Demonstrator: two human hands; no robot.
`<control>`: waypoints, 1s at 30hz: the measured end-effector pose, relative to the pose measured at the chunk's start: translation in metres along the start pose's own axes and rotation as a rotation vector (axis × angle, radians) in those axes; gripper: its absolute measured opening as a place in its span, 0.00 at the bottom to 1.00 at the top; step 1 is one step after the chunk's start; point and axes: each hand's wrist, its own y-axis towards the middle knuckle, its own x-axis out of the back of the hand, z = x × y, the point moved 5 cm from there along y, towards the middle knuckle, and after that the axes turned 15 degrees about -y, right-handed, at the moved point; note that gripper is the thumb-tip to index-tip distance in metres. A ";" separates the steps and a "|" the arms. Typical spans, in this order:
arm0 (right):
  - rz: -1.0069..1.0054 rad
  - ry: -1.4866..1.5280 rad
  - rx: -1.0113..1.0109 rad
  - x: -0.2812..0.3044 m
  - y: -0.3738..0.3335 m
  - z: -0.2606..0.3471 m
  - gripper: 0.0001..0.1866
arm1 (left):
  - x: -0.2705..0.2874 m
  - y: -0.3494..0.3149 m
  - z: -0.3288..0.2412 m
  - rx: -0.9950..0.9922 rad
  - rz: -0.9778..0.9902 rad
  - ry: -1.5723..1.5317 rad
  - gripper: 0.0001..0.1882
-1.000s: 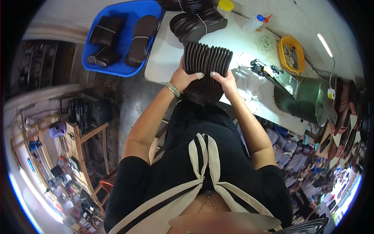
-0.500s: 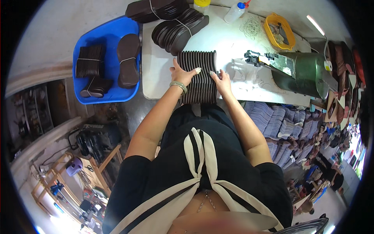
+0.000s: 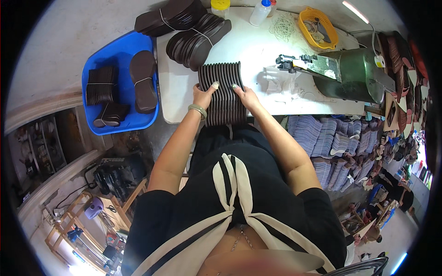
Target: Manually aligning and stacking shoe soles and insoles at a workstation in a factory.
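A person's two bare hands hold a thick stack of dark brown soles (image 3: pixel 221 103), set on edge side by side. The left hand (image 3: pixel 202 96), with a pale bangle (image 3: pixel 198 109) at its wrist, presses the stack's left side; the right hand (image 3: pixel 248 97) presses its right side. Both thumbs rest on the upper face, so the grip is full and spans the whole stack around its middle. The stack's far half lies beyond the thumbs; its lower end reaches past the near edge of the white worktop (image 3: pixel 179 99), toward the lap.

A light patch on the arm of the green machine (image 3: pixel 359 69) at right is too small and bright to read.

One second ago the stack was skewed; now its rows run straighter and more level. Half a second ago the left fingers were spread off the side; now they are in against it.

Just beyond the stack lies a tied bundle of soles (image 3: pixel 195 41). More tied soles lie in the blue tub (image 3: pixel 129 120) at left.
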 end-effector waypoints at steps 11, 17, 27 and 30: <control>-0.269 0.073 0.702 0.094 -0.112 0.077 0.51 | 0.026 -0.058 0.014 -0.412 0.418 -0.485 0.37; 0.172 0.266 0.397 0.075 -0.099 0.042 0.51 | 0.010 -0.075 -0.020 -0.458 0.571 -0.210 0.42; 0.785 0.023 0.576 0.151 -0.136 -0.041 0.17 | -0.020 -0.117 -0.088 -0.004 0.966 0.152 0.58; 0.022 -0.368 0.461 0.186 -0.090 -0.147 0.14 | -0.031 -0.126 -0.103 -0.029 0.982 0.182 0.59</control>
